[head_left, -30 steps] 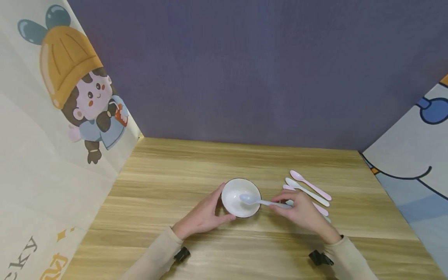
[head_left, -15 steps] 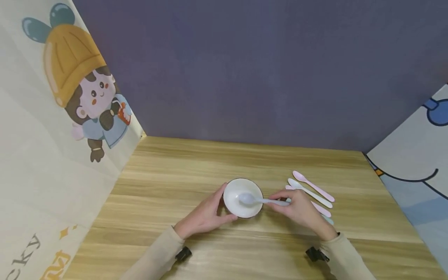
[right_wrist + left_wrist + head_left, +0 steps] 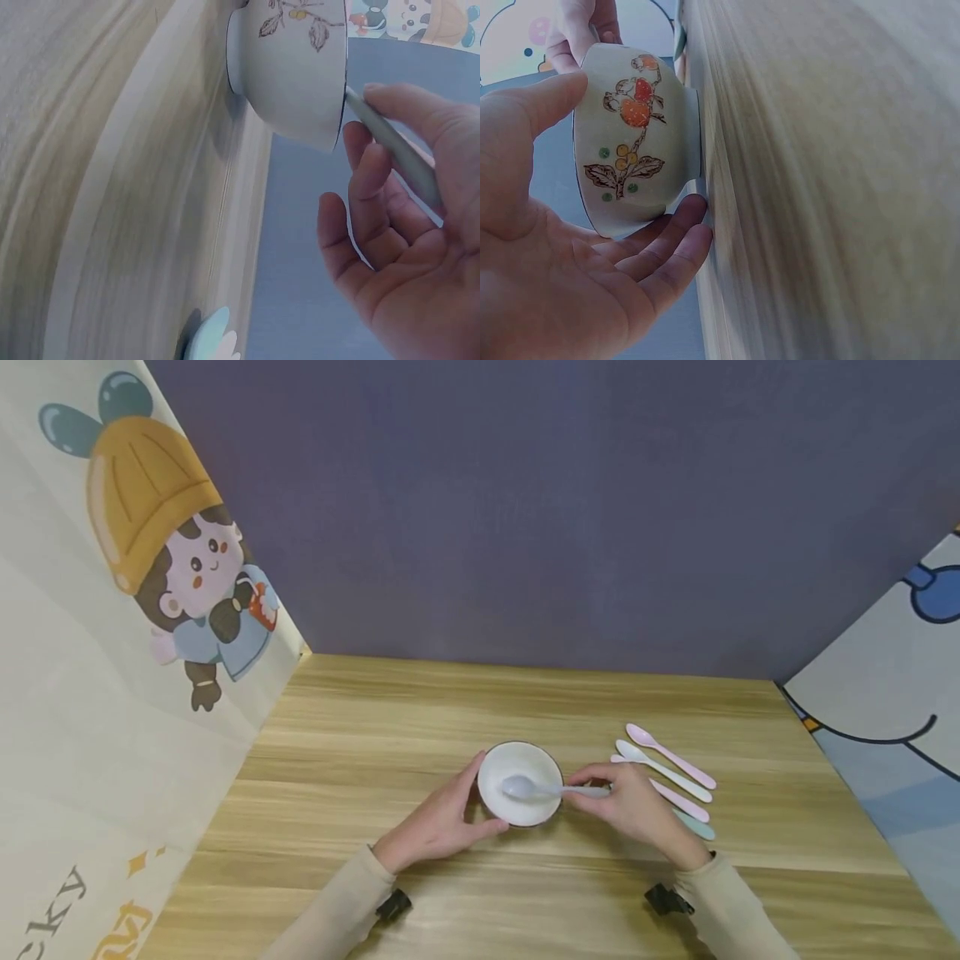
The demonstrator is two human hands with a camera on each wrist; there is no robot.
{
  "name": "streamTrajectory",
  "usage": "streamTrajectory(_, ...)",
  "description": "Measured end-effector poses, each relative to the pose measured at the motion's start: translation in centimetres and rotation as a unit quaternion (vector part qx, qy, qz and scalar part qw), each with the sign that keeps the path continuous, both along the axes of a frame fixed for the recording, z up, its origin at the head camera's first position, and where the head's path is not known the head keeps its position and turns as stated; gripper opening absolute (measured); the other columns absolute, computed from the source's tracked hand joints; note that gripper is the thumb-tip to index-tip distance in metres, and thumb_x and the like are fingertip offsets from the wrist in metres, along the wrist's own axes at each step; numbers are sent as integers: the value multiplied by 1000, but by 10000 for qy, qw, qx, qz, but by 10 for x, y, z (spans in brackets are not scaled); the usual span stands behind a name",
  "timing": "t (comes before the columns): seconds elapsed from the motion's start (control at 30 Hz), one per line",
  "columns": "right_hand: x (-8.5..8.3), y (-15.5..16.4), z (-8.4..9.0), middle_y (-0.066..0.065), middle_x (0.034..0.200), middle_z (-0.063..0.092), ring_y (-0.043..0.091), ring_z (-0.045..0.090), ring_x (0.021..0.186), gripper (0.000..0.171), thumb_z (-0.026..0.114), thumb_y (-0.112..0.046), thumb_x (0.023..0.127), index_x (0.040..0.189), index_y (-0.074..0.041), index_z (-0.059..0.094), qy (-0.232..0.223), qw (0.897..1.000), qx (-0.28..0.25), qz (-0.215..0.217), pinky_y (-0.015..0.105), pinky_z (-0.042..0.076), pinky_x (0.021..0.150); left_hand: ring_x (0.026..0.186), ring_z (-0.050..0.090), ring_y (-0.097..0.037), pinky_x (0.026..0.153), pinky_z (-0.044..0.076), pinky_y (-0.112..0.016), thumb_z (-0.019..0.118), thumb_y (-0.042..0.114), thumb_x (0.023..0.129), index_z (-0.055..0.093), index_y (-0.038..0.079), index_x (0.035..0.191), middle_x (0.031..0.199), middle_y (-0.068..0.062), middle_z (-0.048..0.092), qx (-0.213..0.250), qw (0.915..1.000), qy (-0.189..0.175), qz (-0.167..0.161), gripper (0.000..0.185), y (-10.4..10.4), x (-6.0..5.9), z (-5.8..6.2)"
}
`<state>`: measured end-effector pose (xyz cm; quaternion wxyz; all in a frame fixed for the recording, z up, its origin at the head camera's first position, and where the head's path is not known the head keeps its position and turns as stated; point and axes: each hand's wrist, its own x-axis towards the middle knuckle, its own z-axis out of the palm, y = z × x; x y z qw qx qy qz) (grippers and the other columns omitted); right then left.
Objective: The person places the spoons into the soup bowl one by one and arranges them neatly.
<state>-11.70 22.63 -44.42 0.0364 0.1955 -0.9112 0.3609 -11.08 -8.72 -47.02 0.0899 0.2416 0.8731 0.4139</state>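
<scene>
A white bowl (image 3: 501, 777) with a dark rim stands on the wooden table; fruit and leaves are painted on its outside in the left wrist view (image 3: 641, 135). My left hand (image 3: 442, 822) holds it from the left, thumb at the near side of the rim and fingers round the far left side. Between thumb and fingers, my right hand (image 3: 626, 802) pinches the handle of a pale grey-blue spoon (image 3: 521, 787). The spoon's head is inside the bowl, and its handle crosses the right rim. Whether the head touches the bottom cannot be told.
Right of the bowl lie several spoons: a pink spoon (image 3: 671, 756), a white spoon (image 3: 667, 770), another pink spoon (image 3: 682, 802) and a green spoon (image 3: 696, 825), the last two partly behind my right hand. A dark wall (image 3: 525, 527) rises behind the table (image 3: 390, 710).
My right hand has shifted a little to the left, and the spoon's head has moved further left inside the bowl. My left hand keeps its hold on the bowl.
</scene>
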Motion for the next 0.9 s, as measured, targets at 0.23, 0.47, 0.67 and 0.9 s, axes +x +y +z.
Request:
streamTrajectory(0.23, 0, -3, -1, -12, 96, 80, 2, 69, 86, 9, 89, -31, 89, 95, -26, 85, -148, 9998, -98, -25, 23, 57, 74, 139, 57, -22, 120, 46, -52, 81, 50, 93, 20, 15, 171, 159, -10, 53, 90, 9999, 31, -59, 105, 1, -1, -1)
streamTrajectory(0.47, 0, -6, -2, -11, 93, 80, 1, 63, 78, 9, 90, -28, 87, 94, -24, 85, -55, 9999, -160, 21, 21, 54, 68, 140, 57, -24, 120, 45, -52, 81, 52, 92, 18, 13, 172, 160, -13, 52, -20, 10000, -79, 35, 109, 1, 0, -2)
streamTrajectory(0.67, 0, -7, -4, -9, 92, 80, 3, 67, 77, 9, 90, -23, 87, 94, -21, 84, -24, 9994, -283, 175, 22, 58, 67, 135, 60, -21, 118, 47, -52, 81, 53, 92, 17, 12, 172, 157, -12, 55, -20, 9999, -113, 36, 109, 0, 0, -1)
streamTrajectory(0.9, 2, -7, -5, -15, 85, 76, 9, 65, 75, 10, 90, -23, 87, 95, -20, 85, -77, 9991, -363, 197, 25, 56, 64, 141, 56, -25, 120, 45, -54, 81, 51, 93, 17, 12, 172, 161, -13, 51, 13, 9999, -154, 37, 109, 0, 0, -2)
